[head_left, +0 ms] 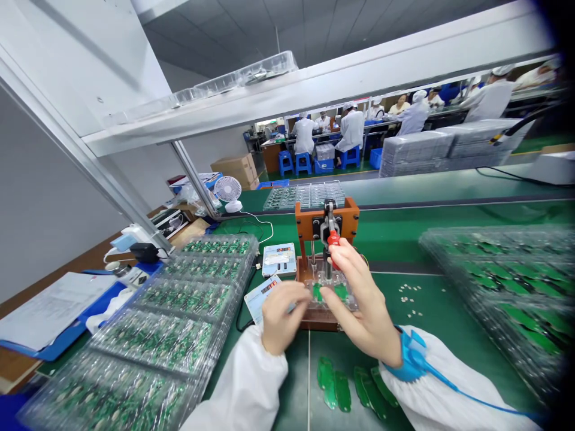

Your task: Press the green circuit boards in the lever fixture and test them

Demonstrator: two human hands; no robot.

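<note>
A brown test fixture (pixel 326 222) stands on the green bench with a red-tipped clamp lever (pixel 333 239) at its front. My right hand (pixel 362 302) reaches up to it, fingers touching the red lever and thumb over the clear plate (pixel 330 291) that covers a green board. My left hand (pixel 282 314) is curled at the fixture's left edge, fingers bent over the plate's corner; what it pinches is hidden. A blue wrist strap (pixel 406 359) circles my right wrist. Several loose green circuit boards (pixel 341 386) lie between my sleeves.
Clear trays of green boards (pixel 179 311) are stacked at the left, more trays (pixel 503 281) at the right. A small meter (pixel 279 259) and a card (pixel 258 297) sit left of the fixture. Papers on a blue board (pixel 49 311) lie far left. People in white sit at benches (pixel 327 134) behind.
</note>
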